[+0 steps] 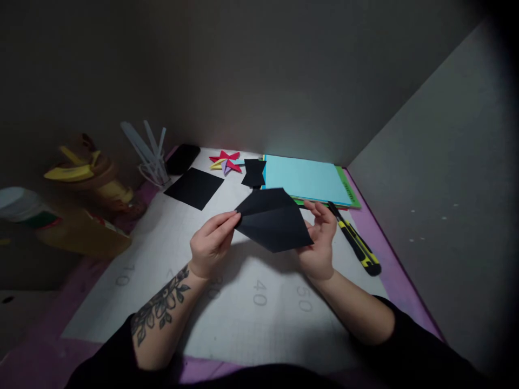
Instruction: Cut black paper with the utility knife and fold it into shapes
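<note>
A black sheet of paper (272,220) with fold creases is held up above the white mat, tilted toward me. At its left corner my left hand (213,240) pinches it between thumb and fingers. My right hand (318,243) holds the right side, its fingers loosely curled and partly hidden behind the paper. A second, flat black square of paper (194,188) lies beyond my left hand. Farther back is a small black folded piece (254,173), beside red, yellow and purple folded paper shapes (226,163).
A stack of coloured paper (306,178), light blue on top, lies at the back right. Near my right hand rests a yellow-black utility knife (359,240). Leftward stand a clear cup of white sticks (154,167), a brown pot (97,175) and a white-capped bottle (26,208).
</note>
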A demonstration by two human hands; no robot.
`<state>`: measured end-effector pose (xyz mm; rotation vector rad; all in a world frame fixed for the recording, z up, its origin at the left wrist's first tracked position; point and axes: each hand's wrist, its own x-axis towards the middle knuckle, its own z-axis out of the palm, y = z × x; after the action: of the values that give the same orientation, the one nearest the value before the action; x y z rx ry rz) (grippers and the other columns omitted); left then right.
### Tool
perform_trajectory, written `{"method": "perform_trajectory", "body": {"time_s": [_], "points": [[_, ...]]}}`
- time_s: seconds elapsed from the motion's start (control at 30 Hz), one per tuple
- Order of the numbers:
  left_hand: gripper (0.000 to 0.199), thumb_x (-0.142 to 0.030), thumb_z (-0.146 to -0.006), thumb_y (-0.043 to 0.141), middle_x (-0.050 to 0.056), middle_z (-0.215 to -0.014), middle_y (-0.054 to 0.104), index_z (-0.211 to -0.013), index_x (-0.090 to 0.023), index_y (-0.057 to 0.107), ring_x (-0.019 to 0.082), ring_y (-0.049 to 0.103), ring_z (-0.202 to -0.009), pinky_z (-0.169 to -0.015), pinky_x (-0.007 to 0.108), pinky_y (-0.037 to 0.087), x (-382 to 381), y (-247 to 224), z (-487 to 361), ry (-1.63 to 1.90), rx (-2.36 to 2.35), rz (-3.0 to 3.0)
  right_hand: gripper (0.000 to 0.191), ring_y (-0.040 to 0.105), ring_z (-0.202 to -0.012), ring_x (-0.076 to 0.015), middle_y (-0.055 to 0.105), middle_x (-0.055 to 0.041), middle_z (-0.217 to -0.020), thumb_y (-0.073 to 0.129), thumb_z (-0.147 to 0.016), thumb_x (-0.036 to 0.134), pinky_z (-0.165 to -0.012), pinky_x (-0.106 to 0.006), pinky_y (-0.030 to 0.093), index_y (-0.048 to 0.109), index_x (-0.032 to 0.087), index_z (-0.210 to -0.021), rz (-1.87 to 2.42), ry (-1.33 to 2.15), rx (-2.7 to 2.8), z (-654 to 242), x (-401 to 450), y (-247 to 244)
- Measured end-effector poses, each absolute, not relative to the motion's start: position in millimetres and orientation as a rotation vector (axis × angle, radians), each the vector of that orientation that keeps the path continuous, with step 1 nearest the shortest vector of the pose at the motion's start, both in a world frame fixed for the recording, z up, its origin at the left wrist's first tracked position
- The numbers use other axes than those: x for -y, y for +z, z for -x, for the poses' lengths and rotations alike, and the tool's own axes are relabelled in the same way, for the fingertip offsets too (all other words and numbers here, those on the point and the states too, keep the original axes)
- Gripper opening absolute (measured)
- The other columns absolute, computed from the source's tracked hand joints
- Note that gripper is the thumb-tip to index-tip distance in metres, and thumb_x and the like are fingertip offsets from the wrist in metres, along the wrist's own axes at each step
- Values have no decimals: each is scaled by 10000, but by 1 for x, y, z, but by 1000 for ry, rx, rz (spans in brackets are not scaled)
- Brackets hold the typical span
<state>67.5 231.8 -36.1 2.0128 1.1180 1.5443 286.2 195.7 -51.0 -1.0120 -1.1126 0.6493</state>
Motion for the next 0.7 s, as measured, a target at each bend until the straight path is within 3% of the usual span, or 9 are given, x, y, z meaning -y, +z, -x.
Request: {"method": "perform_trajectory", "body": {"time_s": [0.1,0.27,0.4,0.53,0.6,0.7], "points": [[334,-146,-841,595,33,-1147,687,-1111,-309,704,192,644,-1010,-935,317,495,-232,-40,-69,1616,-1161,-2081,816,571,-1091,-267,221,-58,-1535,713,-676,138,-890,-475,504,367,408,-1364,1082,601,1230,-282,-186,-53],[351,-169,-808,637,47,-1196,670,-1132,-290,696,215,626,-1070,-982,355,475,-230,-36,-73,1528,-1102,-2018,576,338,-1357,-334,248,68,-1532,671,-691,92,-1075,-580,344,629,416,-1166,1123,375,1519,-285,-184,-55],[227,-319,-803,668,85,-1178,672,-1002,-248,750,252,610,-1091,-939,385,499,-230,-32,-79,1416,-984,-1564,432,458,-1274,-293,459,34,-1414,603,-748,90,-1080,-556,357,712,394,-1035,1131,347,1549,-295,-190,-51],[297,-338,-722,749,92,-1316,580,-994,-221,736,247,608,-1070,-769,300,540,-240,-37,-83,1327,-944,-1050,416,530,-1185,-280,558,9,-1309,586,-755,93,-1038,-536,408,724,390,-1012,1108,360,1635,-304,-193,-51],[378,-283,-644,807,81,-1202,645,-1007,-216,724,195,636,-947,-723,255,522,-244,-40,-83,1184,-920,-922,389,491,-1229,-289,490,21,-1375,606,-746,98,-1050,-527,397,735,383,-978,1088,357,1676,-305,-194,-52],[323,-228,-608,818,29,-841,696,-918,-185,736,113,613,-722,-659,211,489,-249,-44,-83,1001,-898,-811,396,427,-1288,-285,290,53,-1497,639,-737,100,-1069,-507,374,714,381,-1005,1083,366,1577,-300,-197,-54]]}}
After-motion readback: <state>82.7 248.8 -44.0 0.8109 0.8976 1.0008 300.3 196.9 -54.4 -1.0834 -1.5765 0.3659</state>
